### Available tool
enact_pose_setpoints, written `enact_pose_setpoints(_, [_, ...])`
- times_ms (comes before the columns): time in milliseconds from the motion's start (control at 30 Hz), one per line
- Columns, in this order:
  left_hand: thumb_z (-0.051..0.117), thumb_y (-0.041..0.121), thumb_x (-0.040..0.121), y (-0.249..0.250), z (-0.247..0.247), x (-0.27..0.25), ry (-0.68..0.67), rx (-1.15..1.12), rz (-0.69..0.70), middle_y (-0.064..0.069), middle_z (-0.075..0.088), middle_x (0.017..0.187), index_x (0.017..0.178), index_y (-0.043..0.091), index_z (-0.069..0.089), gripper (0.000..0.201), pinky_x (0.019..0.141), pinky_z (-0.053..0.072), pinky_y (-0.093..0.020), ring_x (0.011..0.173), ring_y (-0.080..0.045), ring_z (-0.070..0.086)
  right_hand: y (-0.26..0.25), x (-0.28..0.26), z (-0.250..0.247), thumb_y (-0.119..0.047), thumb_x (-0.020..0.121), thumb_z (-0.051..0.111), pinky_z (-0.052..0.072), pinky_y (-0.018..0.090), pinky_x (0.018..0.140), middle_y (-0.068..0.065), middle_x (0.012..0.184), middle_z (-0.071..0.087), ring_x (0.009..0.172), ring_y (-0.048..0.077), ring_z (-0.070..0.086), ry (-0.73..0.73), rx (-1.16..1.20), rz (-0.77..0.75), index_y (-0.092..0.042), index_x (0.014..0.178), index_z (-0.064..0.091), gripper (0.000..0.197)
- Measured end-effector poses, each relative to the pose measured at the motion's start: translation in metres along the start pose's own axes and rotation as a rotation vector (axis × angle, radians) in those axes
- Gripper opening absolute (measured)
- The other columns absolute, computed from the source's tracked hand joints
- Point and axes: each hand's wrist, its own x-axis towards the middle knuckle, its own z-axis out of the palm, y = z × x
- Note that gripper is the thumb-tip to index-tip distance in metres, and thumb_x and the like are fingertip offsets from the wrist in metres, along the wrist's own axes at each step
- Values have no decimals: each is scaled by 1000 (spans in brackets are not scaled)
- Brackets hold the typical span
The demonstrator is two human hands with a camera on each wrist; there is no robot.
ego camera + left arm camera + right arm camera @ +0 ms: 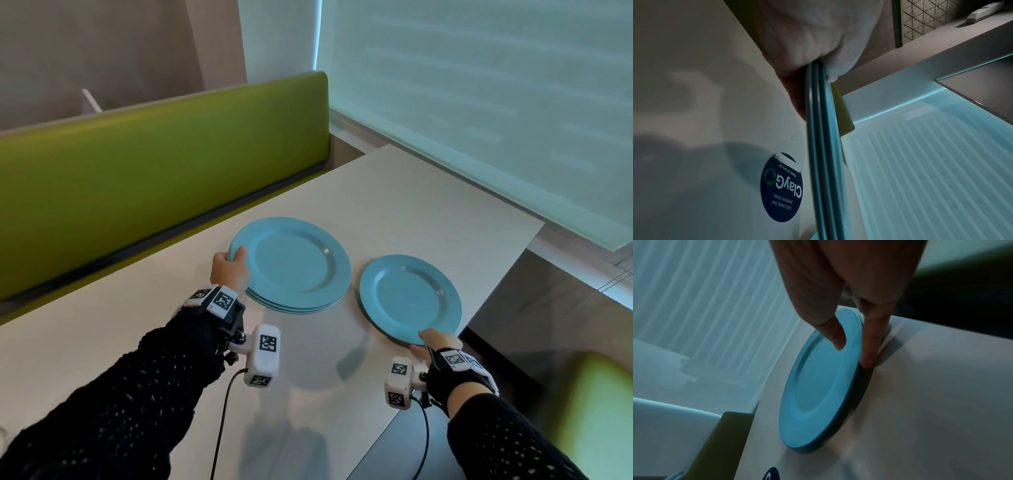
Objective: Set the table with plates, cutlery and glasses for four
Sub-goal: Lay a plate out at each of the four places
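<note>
A stack of three blue plates (294, 267) hangs just above the white table (411, 205). My left hand (229, 269) grips its left rim, thumb on top. In the left wrist view the stacked rims (822, 146) run edge-on out of my left hand (807, 40). A single blue plate (409, 298) lies to the right, near the table's right edge. My right hand (433, 342) pinches its near rim. In the right wrist view the thumb lies on that plate (822, 386) and a finger runs down its edge, right hand (853, 350). No cutlery or glasses are in view.
A green bench backrest (154, 171) runs along the table's far left side. A frosted window with blinds (479, 102) stands behind the table. A green seat (603, 394) shows at the lower right. A round dark blue sticker (781, 186) lies on the tabletop.
</note>
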Motion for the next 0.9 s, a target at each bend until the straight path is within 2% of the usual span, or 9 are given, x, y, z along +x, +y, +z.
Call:
enact_pose_setpoints(133, [47,38,94,-2,-1,0,1,-15,-10,-20,57,122,124,4,46,46,95,49,-47,109,-38,56,-2,14,-5,-5,74,63,57,43,80,18,115,56,88,34,67,10,-22,-52,4,122,46,52])
enact_pose_setpoints(300, [48,36,93,-6,2,-1,-13,-25,5,-18,58,119,123,3,48,45,91,49,-45,107,-37,58,-14,0,-6,-20,62,64,52,45,88,21,117,58,97,40,62,107,-122,-9,-1,126,39,71])
enact_pose_setpoints(400, [50,38,91,-11,1,-4,-44,-39,7,-18,59,116,121,3,49,46,93,50,-48,106,-38,59,-22,-36,8,-19,83,59,43,39,99,22,131,51,118,37,53,133,-245,-245,0,133,39,57])
enact_pose_setpoints(467, [52,42,88,-19,-1,-2,-83,-49,10,-19,61,116,117,4,51,47,93,50,-53,103,-38,61,-23,-61,29,-29,89,59,44,39,100,17,132,52,120,32,52,-30,-254,-424,-3,134,44,54])
enact_pose_setpoints(567, [55,49,78,-34,-6,-1,-162,-69,-7,-19,63,112,111,6,53,55,90,51,-55,100,-38,63,-18,-93,55,-39,90,56,57,38,69,10,98,60,85,26,60,-236,-222,-508,-3,116,60,45])
enact_pose_setpoints(633, [58,46,79,-38,-14,-11,-194,-102,-21,-18,64,111,109,8,54,49,88,53,-53,99,-38,64,-13,-108,61,-34,86,60,57,42,75,8,77,62,79,31,65,-214,-314,-581,-5,93,71,31])
enact_pose_setpoints(733, [64,36,85,-47,-31,-25,-205,-141,-47,-16,63,112,104,12,52,33,90,52,-53,101,-37,63,1,-125,60,-20,77,66,56,40,83,3,71,64,79,29,68,-185,-348,-557,-11,82,73,13])
enact_pose_setpoints(833, [68,32,83,-61,-53,-35,-219,-161,-45,-15,63,111,101,12,51,31,91,51,-54,100,-36,63,21,-144,56,-1,77,58,55,31,59,1,55,52,54,16,52,-279,-255,-453,-11,58,62,23])
enact_pose_setpoints(900, [68,30,84,-72,-67,-41,-228,-168,-39,-14,62,109,99,13,51,29,91,51,-52,95,-32,62,34,-160,54,0,80,56,49,24,49,4,59,53,53,16,51,-363,-148,-379,-11,55,57,27])
